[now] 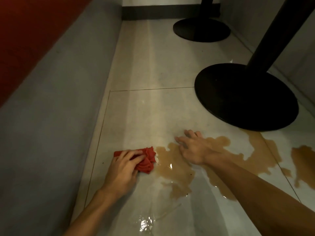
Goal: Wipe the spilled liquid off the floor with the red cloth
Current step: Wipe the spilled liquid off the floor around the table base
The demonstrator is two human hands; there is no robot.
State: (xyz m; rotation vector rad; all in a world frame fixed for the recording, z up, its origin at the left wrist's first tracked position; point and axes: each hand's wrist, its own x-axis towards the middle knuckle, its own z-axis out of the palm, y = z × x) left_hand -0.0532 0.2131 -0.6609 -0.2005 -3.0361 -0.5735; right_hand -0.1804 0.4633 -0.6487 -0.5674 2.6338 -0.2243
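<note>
The fingers (131, 155) of the left hand (121, 169) were curled down over the red cloth (148, 158) and held it bunched up against the floor (144, 113). This hand was near the grey wall (51, 99) on the left side. A dark red panel (25, 31) sat above that wall. The red cloth lay on the pale tile, and its right edge touched the left edge of the spilled liquid (172, 169). A shiny wet spot (144, 223) showed on the floor lower down.

The spilled liquid was brown and lay in a big, blotchy puddle. It ran from the cloth off to the right, under the right arm. The right hand (194, 149) was palm down over the far side of the puddle. Its fingers (180, 139) were spread apart and held nothing. I could not tell if it pressed on the floor.

The puddle reached the near table base (245, 97), which was round and black, with a black pole (279, 29) going up from it. A second round black base (202, 29) stood farther back. One more brown patch (303, 160) lay at the far right.
</note>
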